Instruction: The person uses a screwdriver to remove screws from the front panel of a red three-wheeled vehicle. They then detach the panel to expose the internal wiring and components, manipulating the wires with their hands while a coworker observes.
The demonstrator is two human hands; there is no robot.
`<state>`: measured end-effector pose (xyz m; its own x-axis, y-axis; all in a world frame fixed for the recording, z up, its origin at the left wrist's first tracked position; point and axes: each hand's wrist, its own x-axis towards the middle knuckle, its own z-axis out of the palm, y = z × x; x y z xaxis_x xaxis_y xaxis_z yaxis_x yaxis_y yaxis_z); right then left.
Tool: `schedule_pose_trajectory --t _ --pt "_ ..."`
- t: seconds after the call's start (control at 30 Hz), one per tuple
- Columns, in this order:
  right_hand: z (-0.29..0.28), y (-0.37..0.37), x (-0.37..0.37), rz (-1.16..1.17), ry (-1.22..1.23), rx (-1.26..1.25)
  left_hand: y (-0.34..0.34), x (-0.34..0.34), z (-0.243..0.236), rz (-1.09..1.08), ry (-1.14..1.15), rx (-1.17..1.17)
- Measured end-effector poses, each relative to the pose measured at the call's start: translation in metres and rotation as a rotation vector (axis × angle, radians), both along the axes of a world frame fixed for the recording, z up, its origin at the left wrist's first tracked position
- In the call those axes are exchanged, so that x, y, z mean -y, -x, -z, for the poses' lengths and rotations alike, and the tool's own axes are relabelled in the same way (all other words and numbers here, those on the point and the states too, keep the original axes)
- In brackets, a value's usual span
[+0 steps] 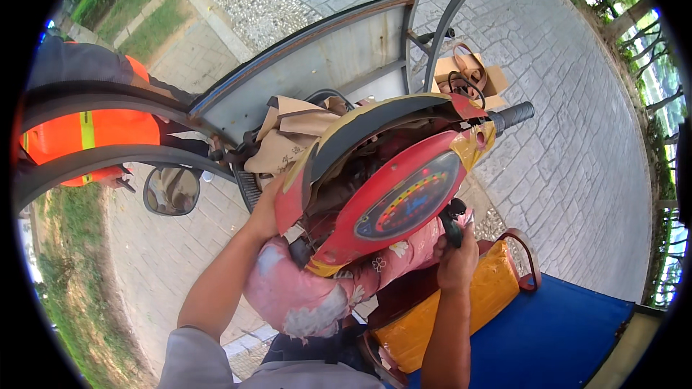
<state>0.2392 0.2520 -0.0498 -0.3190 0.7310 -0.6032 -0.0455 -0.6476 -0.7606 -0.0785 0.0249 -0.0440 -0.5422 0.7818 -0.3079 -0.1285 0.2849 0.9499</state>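
The dashboard panel (407, 205) of a red and yellow three-wheeler is tilted, with a wide gap between it and the curved front cover (375, 117). Dark parts show inside the gap. My left hand (268, 207) grips the left edge of that cover, its fingertips hidden behind it. Below the panel's right side, my right hand (458, 253) is closed around a dark handle-like object (452, 227), whose kind I cannot make out. A pink floral padded cover (303, 299) hangs under the panel. The right handlebar grip (513, 117) sticks out beyond.
Metal frame bars and a grey front panel (303, 65) surround the front. Brown cardboard (288, 133) lies behind the cover. At left are a mirror (171, 189) and a person in an orange vest (108, 133). A yellow seat (447, 302) and blue surface (540, 338) are near right.
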Motion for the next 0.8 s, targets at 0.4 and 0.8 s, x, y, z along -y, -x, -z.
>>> schedule_pose_trajectory --t 0.4,0.8 --pt "0.006 0.004 0.005 0.072 -0.137 0.039 -0.013 0.003 0.03 -0.115 -0.197 0.237" --pt "-0.009 0.027 0.012 0.132 -0.079 -0.034 -0.007 -0.002 0.018 -0.15 -0.192 0.226"
